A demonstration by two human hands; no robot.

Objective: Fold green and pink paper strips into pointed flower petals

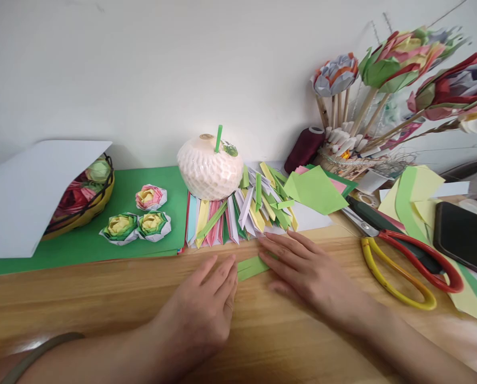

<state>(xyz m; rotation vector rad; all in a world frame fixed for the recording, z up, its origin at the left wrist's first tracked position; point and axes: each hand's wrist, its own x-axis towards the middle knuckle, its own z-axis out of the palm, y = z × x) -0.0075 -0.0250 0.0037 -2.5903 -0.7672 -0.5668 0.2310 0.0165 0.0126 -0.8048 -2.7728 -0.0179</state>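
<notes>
A light green folded paper strip lies on the wooden table between my two hands. My left hand is closed at the strip's left end, its fingers pressed together and its thumb hidden. Over the right end, my right hand rests with its fingers stretched out flat. Just behind them, several folded paper pieces in green, yellow, pink and white lie in a row and a loose heap. A light green paper sheet lies to the right of the heap.
Scissors with red and yellow handles lie right, near a black phone. A white textured pot stands behind. Left are paper flowers on green sheets and a basket partly under white paper. Purple thread and tall paper flowers stand back right.
</notes>
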